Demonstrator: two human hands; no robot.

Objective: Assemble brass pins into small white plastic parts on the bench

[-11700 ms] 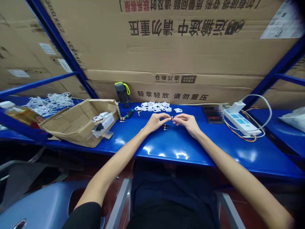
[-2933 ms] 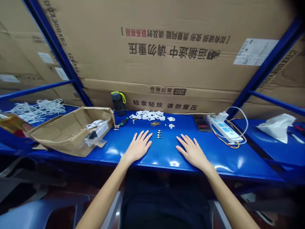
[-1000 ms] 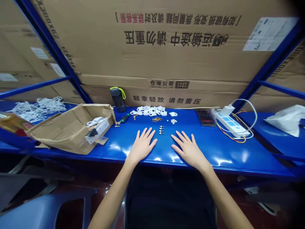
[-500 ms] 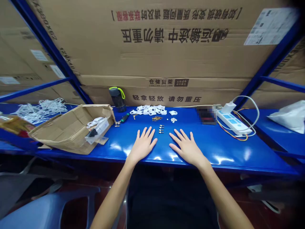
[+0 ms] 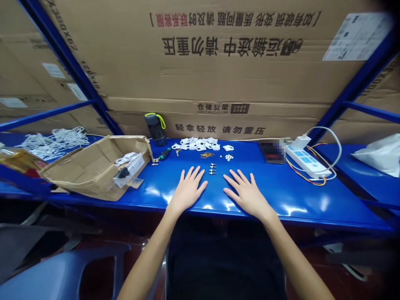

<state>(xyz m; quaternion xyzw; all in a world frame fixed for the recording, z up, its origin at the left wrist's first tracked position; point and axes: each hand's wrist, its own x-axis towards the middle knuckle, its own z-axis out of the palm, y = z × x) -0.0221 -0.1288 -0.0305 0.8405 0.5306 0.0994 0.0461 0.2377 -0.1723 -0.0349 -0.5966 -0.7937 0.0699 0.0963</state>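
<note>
My left hand point(image 5: 188, 189) lies flat on the blue table point(image 5: 256, 166), palm down with its fingers spread. My right hand point(image 5: 245, 192) rests the same way to the right, also holding nothing. Beyond the gap between them stands a short column of small metal pins with white ends point(image 5: 213, 168). Farther back are a pile of brass-coloured pieces point(image 5: 207, 155) and a cluster of tiny white parts point(image 5: 229, 157). Behind these lie several white plastic pieces point(image 5: 200, 144), with a single white piece point(image 5: 228, 148) to their right. A green-handled screwdriver point(image 5: 164, 154) lies at the left.
An open cardboard box point(image 5: 84, 175) holding bagged parts occupies the left side. Behind it stands a dark bottle point(image 5: 155, 129) with a yellow-green strap. At right are a dark, partly blurred object point(image 5: 271, 151) and a white power strip point(image 5: 309, 160) with looping cables. Cardboard backs the table.
The view has shifted very slightly, so everything sits a little farther right. Both hands stay flat in place, and none of the parts has moved on the table.
</note>
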